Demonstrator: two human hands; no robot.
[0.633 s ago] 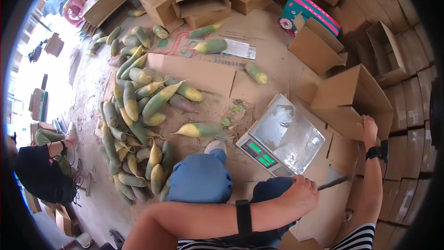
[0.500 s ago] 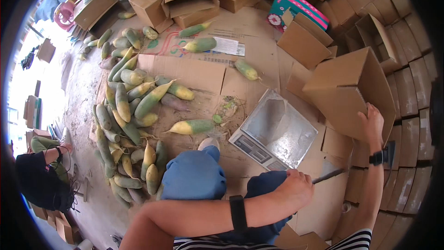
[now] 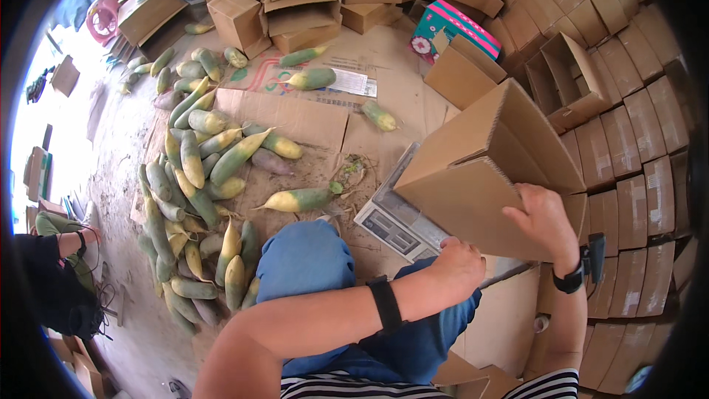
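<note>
In the head view, the right hand (image 3: 546,225), the nearer one, is gripping an open cardboard box (image 3: 461,203) by its right rim, thumb spreading apart from the fingers. The box is standing tilted over the scale (image 3: 399,225), extending leftward from those fingers, its near wall slanting far-left to near-right; contact is remaining unclear. The left hand (image 3: 458,273) is curling beside the scale's near corner; whether it is pinching anything, one cannot tell.

No legible text or numbers
</note>
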